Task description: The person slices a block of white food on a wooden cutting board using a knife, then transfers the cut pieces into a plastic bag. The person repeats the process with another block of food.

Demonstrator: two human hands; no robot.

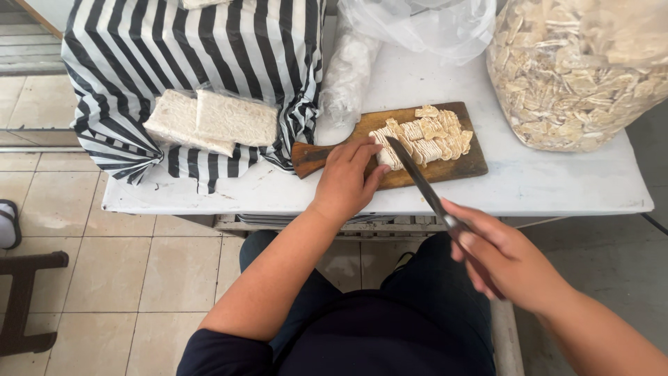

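My left hand rests on a brown wooden cutting board, fingers pressed against the end of a pale block cut into thin slices. My right hand grips the handle of a long knife. Its blade reaches across the board's near edge, with the tip at the slices beside my left fingers.
The board lies on a white table. A black-and-white striped bag at the left carries wrapped pale blocks. A big clear bag of cut pieces stands at the right, thin plastic bags behind. Tiled floor below.
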